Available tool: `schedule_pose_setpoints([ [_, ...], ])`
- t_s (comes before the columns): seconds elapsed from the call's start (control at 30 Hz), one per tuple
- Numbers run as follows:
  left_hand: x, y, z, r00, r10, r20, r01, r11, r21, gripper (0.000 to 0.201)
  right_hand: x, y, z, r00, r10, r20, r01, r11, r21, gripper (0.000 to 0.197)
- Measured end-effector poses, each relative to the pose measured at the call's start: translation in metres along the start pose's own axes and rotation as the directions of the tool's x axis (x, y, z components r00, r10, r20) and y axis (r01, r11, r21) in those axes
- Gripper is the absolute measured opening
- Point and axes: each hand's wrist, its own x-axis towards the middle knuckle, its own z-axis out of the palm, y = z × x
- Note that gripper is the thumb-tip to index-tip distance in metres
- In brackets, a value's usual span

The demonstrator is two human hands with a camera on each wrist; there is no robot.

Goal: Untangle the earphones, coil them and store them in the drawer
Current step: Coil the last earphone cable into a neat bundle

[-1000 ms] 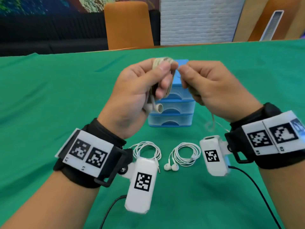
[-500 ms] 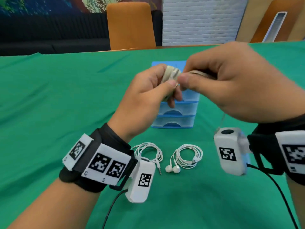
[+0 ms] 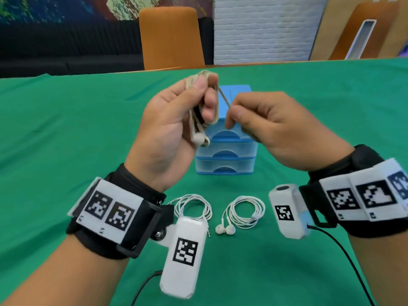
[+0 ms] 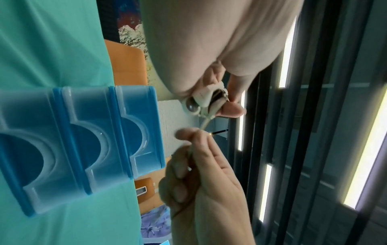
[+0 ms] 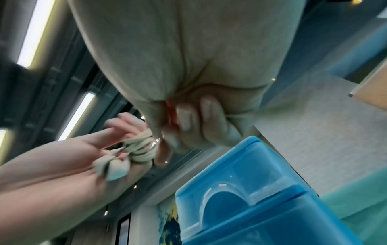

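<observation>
My left hand (image 3: 198, 100) holds a coil of beige earphones (image 3: 204, 76) wound round its fingers, above the table; the two earbuds (image 3: 198, 138) hang at the palm. My right hand (image 3: 231, 115) pinches the free end of that cable (image 3: 224, 97) just right of the coil. In the left wrist view the earbuds (image 4: 193, 107) sit by the thumb and the right hand (image 4: 196, 137) pinches the cable below. The right wrist view shows the coil (image 5: 140, 149) in the left hand. Behind both hands stands a blue three-drawer box (image 3: 227, 160), drawers closed.
Two coiled white earphones lie on the green cloth near me: one (image 3: 194, 206) partly behind the left wrist camera, the other (image 3: 242, 212) with its earbuds (image 3: 225, 229) in front. An orange chair (image 3: 172, 36) stands beyond the far table edge.
My right hand has come down and back to the right, drawing a short length of cable out from the coil. My left hand has turned its palm more toward me.
</observation>
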Motion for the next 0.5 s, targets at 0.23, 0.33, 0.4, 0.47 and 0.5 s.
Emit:
schedule_pose_setpoints([
  [0.23,0.004,-0.01,-0.009,0.964,0.247,-0.096,-0.178,0.871,0.458,0.018,-0.005,-0.032,0.013,0.975,-0.01,0.224,0.111,0.888,-0.447,0.031],
  [0.33,0.0,-0.009,-0.005,0.986,0.166,-0.005,-0.128,0.779,0.613,0.015,-0.005,-0.04,0.0,0.981,-0.157,0.111,0.192,0.848,-0.494,0.029],
  [0.4,-0.004,-0.006,-0.001,0.998,0.054,0.013,-0.05,0.787,0.615,0.03,-0.004,-0.036,-0.009,0.973,-0.228,0.041,0.221,0.863,-0.454,0.02],
  [0.47,-0.006,-0.007,0.001,0.997,-0.061,0.047,0.023,0.816,0.578,0.043,-0.004,-0.029,-0.011,0.974,-0.228,0.009,0.213,0.897,-0.387,0.013],
  [0.5,-0.006,-0.007,0.002,0.99,-0.118,0.076,0.057,0.831,0.553,0.045,-0.004,-0.025,-0.011,0.976,-0.218,-0.002,0.204,0.917,-0.342,0.012],
])
